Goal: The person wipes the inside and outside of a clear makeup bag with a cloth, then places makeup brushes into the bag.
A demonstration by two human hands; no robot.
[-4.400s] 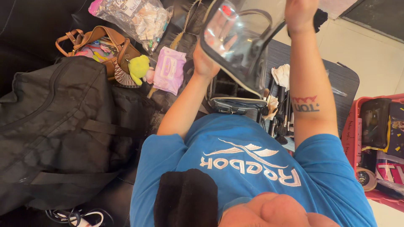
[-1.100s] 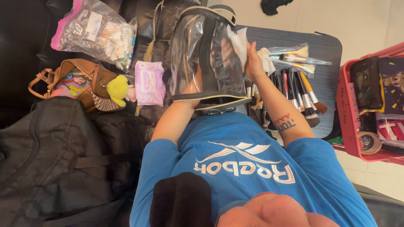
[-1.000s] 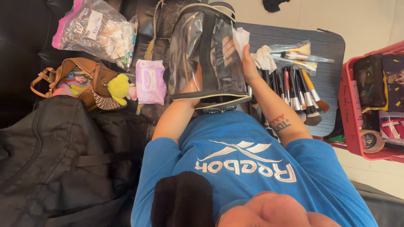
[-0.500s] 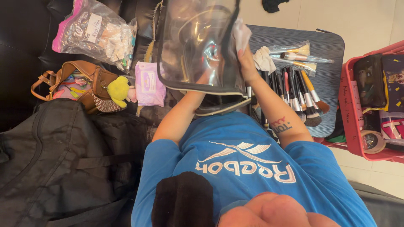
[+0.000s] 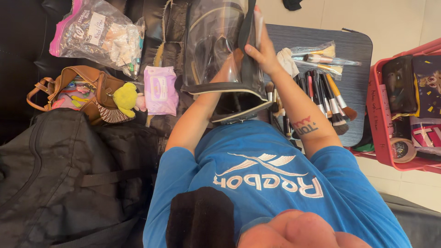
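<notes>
Evidently mid-wipe: left hand (image 5: 228,69) inside clear cosmetic bag (image 5: 216,46), propping it; right hand (image 5: 262,53) pinches white wipe (image 5: 258,23) against bag's right side; brushes (image 5: 321,98) wait on table (image 5: 358,50).

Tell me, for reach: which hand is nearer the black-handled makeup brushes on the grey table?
Right. Right hand is just beside the brushes, on the clear plastic bag; left hand sits farther, inside that bag.

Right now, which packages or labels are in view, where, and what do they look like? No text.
Zip bag: top left on the dark couch, clear plastic, pink seal strip, white label, small items inside.
Wipes pack: beside the brown handbag, flat soft rectangle, pale purple, white flap label.
Clear pouch: held up in both hands, transparent, black trim.
</notes>
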